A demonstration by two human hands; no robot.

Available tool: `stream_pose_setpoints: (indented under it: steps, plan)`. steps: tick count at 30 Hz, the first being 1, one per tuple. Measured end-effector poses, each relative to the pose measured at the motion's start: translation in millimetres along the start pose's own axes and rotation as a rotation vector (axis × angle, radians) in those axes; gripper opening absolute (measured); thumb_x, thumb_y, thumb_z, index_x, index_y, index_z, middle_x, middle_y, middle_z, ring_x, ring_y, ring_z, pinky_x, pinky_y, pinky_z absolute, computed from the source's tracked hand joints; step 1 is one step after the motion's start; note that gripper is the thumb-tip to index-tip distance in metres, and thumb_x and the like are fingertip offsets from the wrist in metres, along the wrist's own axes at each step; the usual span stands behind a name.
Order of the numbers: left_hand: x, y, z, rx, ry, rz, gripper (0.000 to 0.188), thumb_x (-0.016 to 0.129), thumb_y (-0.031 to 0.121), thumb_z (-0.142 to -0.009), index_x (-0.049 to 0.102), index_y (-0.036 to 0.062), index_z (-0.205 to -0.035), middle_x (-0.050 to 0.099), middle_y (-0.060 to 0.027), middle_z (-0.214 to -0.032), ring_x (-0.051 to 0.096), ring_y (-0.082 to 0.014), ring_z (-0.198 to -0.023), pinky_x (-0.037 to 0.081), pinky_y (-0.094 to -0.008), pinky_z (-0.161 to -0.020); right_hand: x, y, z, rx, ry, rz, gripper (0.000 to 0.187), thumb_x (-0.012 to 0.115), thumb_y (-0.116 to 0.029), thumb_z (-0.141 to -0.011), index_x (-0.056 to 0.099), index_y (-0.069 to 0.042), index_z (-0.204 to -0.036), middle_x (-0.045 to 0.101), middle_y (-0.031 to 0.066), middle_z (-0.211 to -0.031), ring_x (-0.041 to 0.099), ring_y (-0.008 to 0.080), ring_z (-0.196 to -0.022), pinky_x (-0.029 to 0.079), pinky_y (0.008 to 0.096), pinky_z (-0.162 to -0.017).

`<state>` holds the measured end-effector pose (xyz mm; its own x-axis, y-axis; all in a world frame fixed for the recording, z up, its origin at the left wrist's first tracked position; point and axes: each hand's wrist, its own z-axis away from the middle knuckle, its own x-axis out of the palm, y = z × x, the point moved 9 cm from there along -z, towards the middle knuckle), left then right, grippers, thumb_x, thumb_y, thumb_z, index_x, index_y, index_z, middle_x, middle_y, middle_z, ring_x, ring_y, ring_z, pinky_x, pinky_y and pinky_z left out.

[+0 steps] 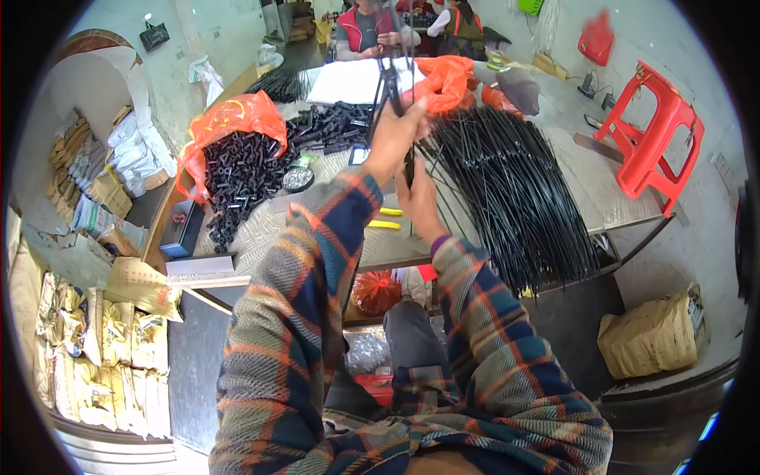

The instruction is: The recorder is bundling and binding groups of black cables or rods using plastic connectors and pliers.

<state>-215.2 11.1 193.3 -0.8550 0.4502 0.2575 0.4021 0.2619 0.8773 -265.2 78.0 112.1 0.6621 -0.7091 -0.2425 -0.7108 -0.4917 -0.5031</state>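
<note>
Over the middle of the table, my left hand [398, 134] is closed around a small bundle of thin black rods [392, 83], which stands nearly upright and reaches toward the top edge. Just below it, my right hand [419, 198] is closed on the lower part of the same bundle. Darker, thicker black pieces show on the rods above my left hand; their exact shape is hard to make out. To the right of my hands lies a wide pile of long thin black rods [514, 182], overhanging the table's front edge. A yellow-handled tool [385, 225] lies below my hands, partly covered by my left sleeve.
Small black plastic parts [241, 166] spill from an orange bag [245, 119] on the left. More black parts [336, 127] lie behind, near a round tin [298, 180]. A red stool [653, 134] stands at right. Another person [368, 36] sits across the table.
</note>
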Motion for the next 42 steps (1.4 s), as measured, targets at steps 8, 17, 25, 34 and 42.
stream_pose_setpoints:
  steps: [8, 17, 25, 34, 42]
  plan:
    - [-22.3, 63.6, 4.6, -0.015, 0.007, 0.421, 0.043, 0.041, 0.034, -0.093, 0.048, -0.0059, -0.109, 0.059, -0.0197, -0.105, 0.06, -0.0269, -0.091, 0.05, -0.0353, -0.078, -36.1, -79.4, -16.4, 0.004, -0.183, -0.365, 0.02, 0.055, -0.016, -0.087, 0.05, 0.0, -0.098, 0.053, 0.0056, -0.066, 0.05, 0.0141, -0.047, 0.039, 0.0276, -0.044]
    - [-48.4, 58.7, 105.3, -0.224, -0.102, 0.299, 0.033, 0.047, 0.021, -0.091, 0.049, -0.0048, -0.111, 0.056, -0.0208, -0.112, 0.059, -0.0261, -0.096, 0.049, -0.0356, -0.085, -13.1, -125.2, 73.8, 0.612, -0.454, -0.897, 0.034, 0.031, -0.033, -0.097, 0.047, -0.003, -0.098, 0.051, 0.0046, -0.061, 0.039, 0.0058, -0.037, 0.03, 0.0181, -0.035]
    - [-65.0, 65.5, 149.3, -0.283, -0.165, 0.288, 0.025, 0.046, 0.009, -0.09, 0.048, -0.0069, -0.11, 0.057, -0.0208, -0.108, 0.059, -0.0276, -0.099, 0.049, -0.0361, -0.084, -3.3, -141.7, 73.8, 0.584, -0.527, -0.964, 0.036, 0.029, -0.034, -0.097, 0.043, -0.002, -0.108, 0.057, 0.0085, -0.069, 0.044, 0.0072, -0.039, 0.034, 0.0174, -0.037]
    - [-105.6, 69.3, 122.6, -0.097, 0.087, 0.487, 0.027, 0.039, 0.003, -0.091, 0.042, -0.009, -0.114, 0.05, -0.0247, -0.117, 0.055, -0.0311, -0.105, 0.049, -0.0389, -0.087, 9.5, -158.0, 122.7, 0.695, -0.721, -1.039, 0.039, 0.034, -0.028, -0.096, 0.038, -0.002, -0.125, 0.055, 0.0082, -0.072, 0.046, 0.0088, -0.041, 0.036, 0.0189, -0.038]
    - [-140.1, 73.4, 95.1, -0.032, 0.09, 0.391, 0.026, 0.038, 0.002, -0.09, 0.039, -0.0114, -0.113, 0.049, -0.0268, -0.116, 0.054, -0.034, -0.105, 0.049, -0.0396, -0.088, 8.0, -149.4, 134.5, 0.938, -0.797, -1.18, 0.038, 0.036, -0.028, -0.095, 0.042, -0.001, -0.122, 0.055, 0.0069, -0.069, 0.043, 0.0069, -0.04, 0.034, 0.0184, -0.038]
